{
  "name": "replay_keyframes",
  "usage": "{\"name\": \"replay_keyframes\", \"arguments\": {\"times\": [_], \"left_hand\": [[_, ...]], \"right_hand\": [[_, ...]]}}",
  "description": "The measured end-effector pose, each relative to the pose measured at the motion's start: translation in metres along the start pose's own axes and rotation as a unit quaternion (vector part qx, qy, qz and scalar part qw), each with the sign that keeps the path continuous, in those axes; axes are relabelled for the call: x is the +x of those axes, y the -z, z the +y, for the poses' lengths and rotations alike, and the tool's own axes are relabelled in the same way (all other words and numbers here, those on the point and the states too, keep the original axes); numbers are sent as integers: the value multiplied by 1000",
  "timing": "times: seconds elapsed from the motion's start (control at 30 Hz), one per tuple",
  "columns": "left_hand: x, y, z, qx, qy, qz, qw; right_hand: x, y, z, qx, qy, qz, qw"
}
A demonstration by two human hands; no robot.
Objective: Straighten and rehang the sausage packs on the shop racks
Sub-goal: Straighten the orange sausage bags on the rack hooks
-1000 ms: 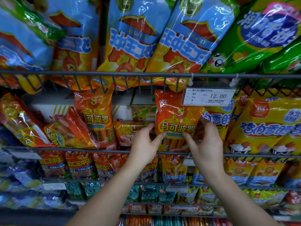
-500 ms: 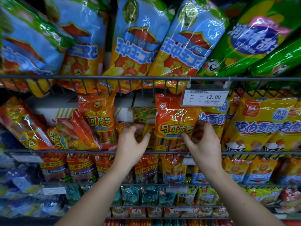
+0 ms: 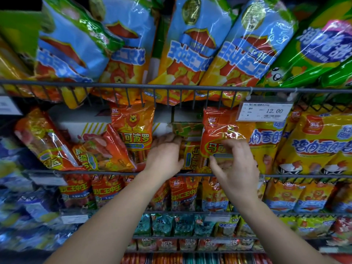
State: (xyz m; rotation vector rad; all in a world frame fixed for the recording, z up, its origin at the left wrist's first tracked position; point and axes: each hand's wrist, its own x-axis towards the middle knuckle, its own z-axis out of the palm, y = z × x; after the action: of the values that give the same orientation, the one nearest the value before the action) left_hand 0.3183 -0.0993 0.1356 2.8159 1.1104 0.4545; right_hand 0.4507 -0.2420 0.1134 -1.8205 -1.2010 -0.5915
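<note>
The right hand (image 3: 235,168) pinches the hanging orange pack (image 3: 219,128), fingers curled. The left hand (image 3: 164,155), fingers straight, touches the sideways pack (image 3: 190,155) beside it.

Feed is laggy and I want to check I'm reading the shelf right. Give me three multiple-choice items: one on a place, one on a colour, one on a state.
1. Where does the 12.00 price tag hang?
A. from the upper rack rail
B. from the lowest rail
C. on a blue bag

2. What colour is the pack that the right grip has hold of?
A. green
B. orange
C. blue

3. How is the right grip?
A. idle, off the shelf
B. flat on the price tag
C. fingers curled on the pack

Key:
A, the tag is tied under the upper rack rail, beside the pack's top.
B, its film is orange.
C, thumb and fingers pinch its lower half.
</note>
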Motion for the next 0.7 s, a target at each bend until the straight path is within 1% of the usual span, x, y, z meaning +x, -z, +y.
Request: {"name": "replay_keyframes", "arguments": {"times": [0.07, 0.13, 0.37, 0.5, 0.7], "left_hand": [[3, -1, 3, 43, -13, -6, 999], [6, -3, 6, 69, -20, -14, 997], [13, -10, 14, 93, 6, -20, 995], [14, -16, 19, 93, 26, 4, 995], [11, -19, 21, 114, 38, 51, 991]], "right_hand": [[-3, -7, -1, -42, 19, -6, 999], [-5, -12, 1, -67, 10, -7, 998], [-9, -18, 4, -102, -4, 13, 995], [-8, -21, 7, -117, -8, 20, 993], [-8, -29, 17, -107, 13, 36, 993]]}}
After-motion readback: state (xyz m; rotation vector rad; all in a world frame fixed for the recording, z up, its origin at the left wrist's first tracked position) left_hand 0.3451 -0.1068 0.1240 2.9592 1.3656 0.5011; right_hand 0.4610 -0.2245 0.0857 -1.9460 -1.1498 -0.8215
